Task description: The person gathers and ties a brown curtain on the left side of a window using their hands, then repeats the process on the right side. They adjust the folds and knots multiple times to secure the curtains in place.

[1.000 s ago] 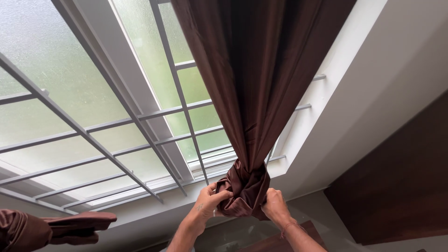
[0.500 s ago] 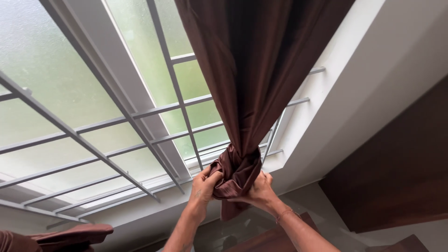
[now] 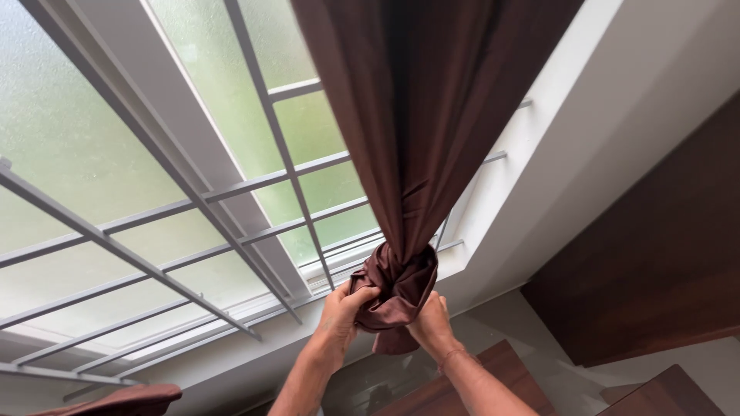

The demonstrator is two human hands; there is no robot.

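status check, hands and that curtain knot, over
Left hand closed on the knot, grip on its left side. Right hand cupping it from below. Brown curtain hangs bunched above the knot. Window grille behind, nothing blocking.

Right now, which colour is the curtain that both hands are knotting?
The curtain is dark brown, slightly shiny, with no pattern; the head view shows it.
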